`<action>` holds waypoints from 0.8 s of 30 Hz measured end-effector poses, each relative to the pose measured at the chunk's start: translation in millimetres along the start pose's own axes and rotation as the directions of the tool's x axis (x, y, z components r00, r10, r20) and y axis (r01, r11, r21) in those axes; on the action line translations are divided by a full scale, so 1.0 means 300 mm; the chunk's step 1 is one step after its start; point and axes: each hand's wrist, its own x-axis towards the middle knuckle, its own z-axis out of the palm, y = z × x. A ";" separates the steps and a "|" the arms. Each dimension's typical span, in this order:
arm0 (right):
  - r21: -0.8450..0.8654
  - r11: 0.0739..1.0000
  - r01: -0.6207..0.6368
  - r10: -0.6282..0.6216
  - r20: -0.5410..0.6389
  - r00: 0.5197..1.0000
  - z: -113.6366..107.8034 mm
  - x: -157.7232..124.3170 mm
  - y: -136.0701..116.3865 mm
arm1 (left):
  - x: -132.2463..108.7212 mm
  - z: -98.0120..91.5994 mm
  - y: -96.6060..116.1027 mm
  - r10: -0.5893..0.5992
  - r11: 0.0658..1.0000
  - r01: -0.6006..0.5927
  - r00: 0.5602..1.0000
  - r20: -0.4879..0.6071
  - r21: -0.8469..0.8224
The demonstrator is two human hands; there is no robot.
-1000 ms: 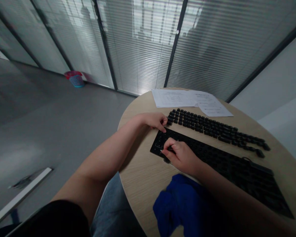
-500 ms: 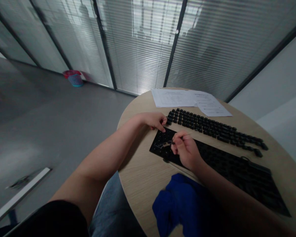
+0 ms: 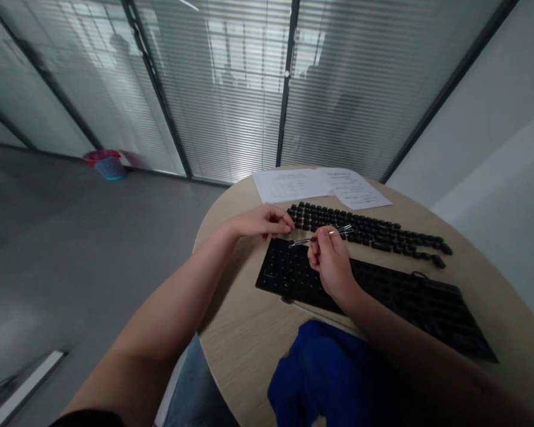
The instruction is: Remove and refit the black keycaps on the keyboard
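Note:
My right hand point(image 3: 331, 261) is closed around a thin metal wire keycap puller point(image 3: 303, 241). The puller lies nearly level, one end over the upper left part of a black keyboard point(image 3: 276, 267), its wire loops sticking out to the right. Bare switch spots show at the keyboard's left end; my right forearm covers part of its middle. Rows of loose black keycaps point(image 3: 369, 231) lie just beyond the keyboard. My left hand point(image 3: 267, 220) is beside their left end, thumb and fingertips drawn together. Whether a keycap is between them I cannot make out.
Printed papers point(image 3: 293, 185) lie at the far side of the round wooden table point(image 3: 235, 350). A blue cloth point(image 3: 320, 367) is bunched at the near edge. On the floor by the glass partition stands a red and blue basket point(image 3: 109, 166).
My left hand has lifted off the keyboard's upper left corner and moved to the keycaps' end. The puller has risen from the left keys toward the keyboard's far edge. The view has shifted.

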 end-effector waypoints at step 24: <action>-0.155 0.984 0.090 -0.094 -0.013 0.996 -0.002 0.003 0.042 | -0.011 0.001 0.017 0.039 0.998 -0.037 0.998 0.050 -0.053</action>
